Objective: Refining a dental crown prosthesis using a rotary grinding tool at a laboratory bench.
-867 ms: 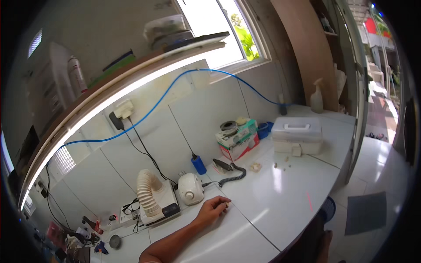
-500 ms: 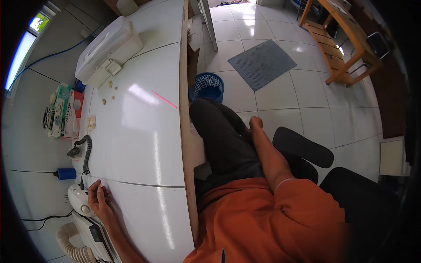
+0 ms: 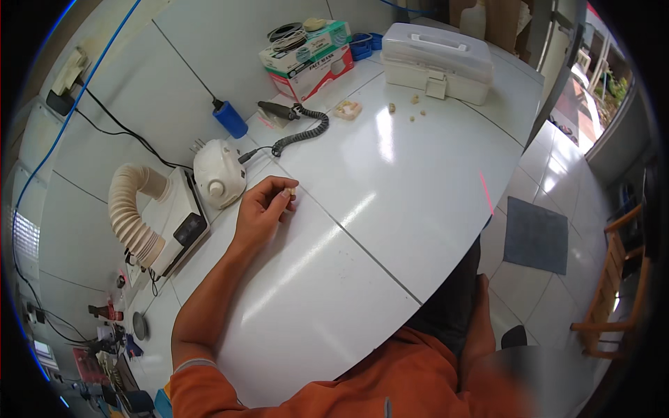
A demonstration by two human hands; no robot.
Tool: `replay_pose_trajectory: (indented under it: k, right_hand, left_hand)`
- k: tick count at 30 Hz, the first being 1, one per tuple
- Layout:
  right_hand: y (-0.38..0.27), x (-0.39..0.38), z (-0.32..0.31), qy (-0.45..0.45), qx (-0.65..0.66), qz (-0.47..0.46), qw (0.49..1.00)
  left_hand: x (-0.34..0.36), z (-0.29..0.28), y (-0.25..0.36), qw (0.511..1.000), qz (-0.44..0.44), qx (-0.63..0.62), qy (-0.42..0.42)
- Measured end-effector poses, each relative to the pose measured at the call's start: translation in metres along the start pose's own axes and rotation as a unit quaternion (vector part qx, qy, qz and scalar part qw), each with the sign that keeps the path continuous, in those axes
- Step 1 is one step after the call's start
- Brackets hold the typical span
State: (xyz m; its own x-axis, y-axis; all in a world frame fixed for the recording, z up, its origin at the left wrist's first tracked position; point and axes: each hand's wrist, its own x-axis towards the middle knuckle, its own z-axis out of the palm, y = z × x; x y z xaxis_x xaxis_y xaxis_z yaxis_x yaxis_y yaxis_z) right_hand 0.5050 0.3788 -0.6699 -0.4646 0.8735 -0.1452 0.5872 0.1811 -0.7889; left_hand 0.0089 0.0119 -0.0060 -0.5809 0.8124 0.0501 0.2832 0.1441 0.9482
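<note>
My left hand (image 3: 263, 210) rests over the white tabletop, its thumb and fingertips pinched on a small cream-coloured piece (image 3: 291, 191) that looks like a tooth. Just beyond the hand is a white control box (image 3: 221, 174) with a round knob. A coiled black cord (image 3: 312, 132) runs from it to a dark handpiece (image 3: 279, 109). My right hand (image 3: 482, 284) is down beside my thigh, off the table; its fingers do not show clearly. Several similar small pieces (image 3: 392, 108) lie farther off, near a pale yellowish-pink lump (image 3: 347, 109).
A white machine (image 3: 182, 226) with a ribbed hose (image 3: 129, 209) stands left of my forearm. Along the back are stacked glove and mask boxes (image 3: 313, 73), a blue cylinder (image 3: 230, 120) and a clear-lidded case (image 3: 437, 63). A grey mat (image 3: 536, 235) lies on the floor.
My view has swung left toward the table, so the bench lies in the middle now. The left hand still pinches the small piece; the right hand stays down by my leg.
</note>
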Motion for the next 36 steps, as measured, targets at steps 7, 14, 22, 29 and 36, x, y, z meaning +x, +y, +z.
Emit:
replay_pose_trajectory:
  k: [7,14,22,29,36]
  right_hand:
    - [-0.068,-0.021,-0.007,0.001,0.093,0.069,0.993]
    - [-0.152,-0.096,-0.067,0.167,0.175,0.216,0.946]
    - [-0.223,-0.127,-0.099,0.24,0.315,0.3,0.868]
    - [-0.355,-0.131,-0.18,0.394,0.333,0.154,0.843]
    - [-0.587,-0.163,-0.245,0.215,-0.028,-0.363,0.906]
  left_hand:
    - [-0.001,0.002,0.003,0.998,0.007,-0.047,-0.04]
    - [-0.012,-0.017,-0.003,1.0,0.002,-0.02,-0.006]
    - [-0.003,-0.004,-0.007,1.0,0.008,-0.019,-0.019]
    - [-0.002,0.004,0.005,1.0,-0.002,-0.015,-0.013]
    - [-0.005,-0.004,-0.001,1.0,0.002,-0.029,-0.004]
